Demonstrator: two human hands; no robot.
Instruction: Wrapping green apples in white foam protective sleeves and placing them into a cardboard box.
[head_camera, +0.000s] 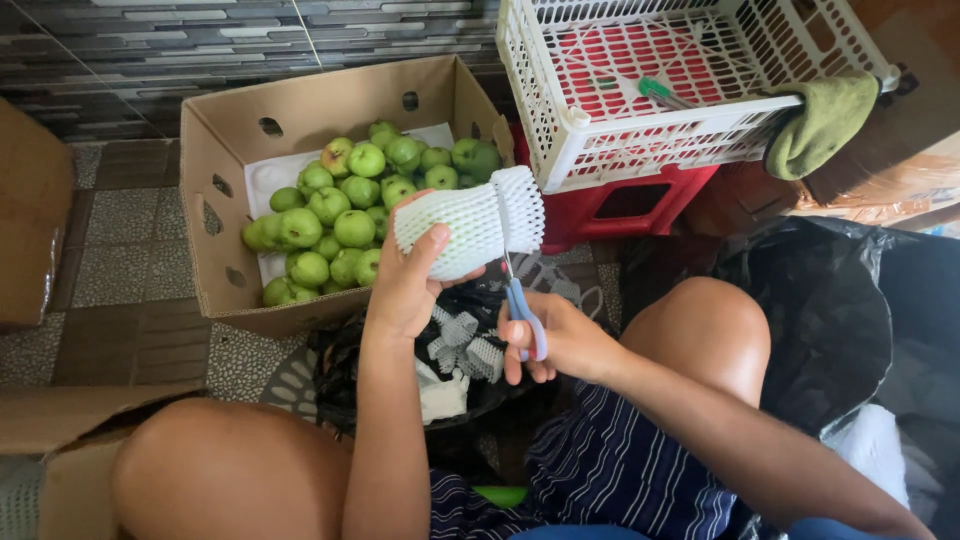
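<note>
**Scissors at a foam net sleeve**

The left hand (405, 285) wraps its fingers around a white foam net sleeve (470, 225), thumb pressed on its near side, holding it up above a dark bag of foam offcuts (462, 340). The right hand (560, 340) has its fingers closed through the blue-handled scissors (520, 300), blades pointing up into the sleeve's band. A clean cut likely wants the sleeve held steady and the left thumb kept clear of the blades (they sit close). Beyond the left fingers is a cardboard box (215, 200) of green fruit (345, 215); above the right, a white plastic crate (570, 140) crowds the sleeve's end.
</note>
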